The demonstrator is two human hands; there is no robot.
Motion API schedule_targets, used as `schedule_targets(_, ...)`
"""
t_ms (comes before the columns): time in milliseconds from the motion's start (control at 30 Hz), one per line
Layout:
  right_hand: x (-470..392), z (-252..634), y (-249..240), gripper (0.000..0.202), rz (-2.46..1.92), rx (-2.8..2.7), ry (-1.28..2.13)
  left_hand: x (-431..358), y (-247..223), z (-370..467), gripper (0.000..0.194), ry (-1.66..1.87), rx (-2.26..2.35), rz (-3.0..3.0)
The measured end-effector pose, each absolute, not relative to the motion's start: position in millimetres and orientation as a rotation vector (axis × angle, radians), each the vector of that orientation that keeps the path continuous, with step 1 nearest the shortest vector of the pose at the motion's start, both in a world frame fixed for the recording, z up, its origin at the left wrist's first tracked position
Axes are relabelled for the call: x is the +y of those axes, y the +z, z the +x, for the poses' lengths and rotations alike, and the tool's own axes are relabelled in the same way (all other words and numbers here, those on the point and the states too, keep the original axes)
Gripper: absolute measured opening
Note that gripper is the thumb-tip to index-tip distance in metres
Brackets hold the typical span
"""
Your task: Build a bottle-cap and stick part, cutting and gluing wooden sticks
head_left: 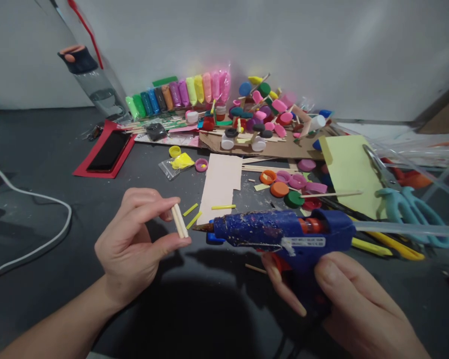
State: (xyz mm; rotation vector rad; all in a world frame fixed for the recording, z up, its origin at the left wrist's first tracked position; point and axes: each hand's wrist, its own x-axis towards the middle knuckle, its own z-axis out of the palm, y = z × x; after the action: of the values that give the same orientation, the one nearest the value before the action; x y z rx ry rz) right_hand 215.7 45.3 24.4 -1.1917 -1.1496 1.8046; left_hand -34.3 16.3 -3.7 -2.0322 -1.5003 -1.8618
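Observation:
Between the thumb and index finger of my left hand [134, 244] is a small piece of pale wooden sticks [180, 221] lying side by side, held by its two ends. My right hand [355, 294] grips a blue hot glue gun [262, 229] by its handle. The gun's brown nozzle points left, close to the wooden sticks; whether it touches them I cannot tell. A long translucent glue stick [404, 228] runs out of the gun's back end. Thin yellow strips [223, 207] lie behind the nozzle, one on a pale card [220, 179].
Bottle caps [280, 189], light-blue-handled scissors [396, 204] and yellow paper [344, 169] lie at the right. Clay packs [172, 94] and colourful small parts line the back wall. Left stand a water bottle [97, 85] and a phone [108, 151] on red card; a white cable [33, 192] curves nearby.

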Motion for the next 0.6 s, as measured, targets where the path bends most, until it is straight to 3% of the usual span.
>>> schedule_targets(233, 61, 213, 16, 0.051, -1.038, -1.252, 1.945, 15, 2, -32, 0.038, -1.867, -1.426, -1.956)
schedule_targets(400, 67, 199, 21, 0.045, -1.194, -1.125, 2.069, 1, 9, -30, 0.045, -1.726, -1.372, -2.072)
schedule_targets(600, 80, 157, 30, 0.036, -1.103, -1.124, 2.237, -15, 15, -14, 0.023, -1.556, -1.282, -2.389)
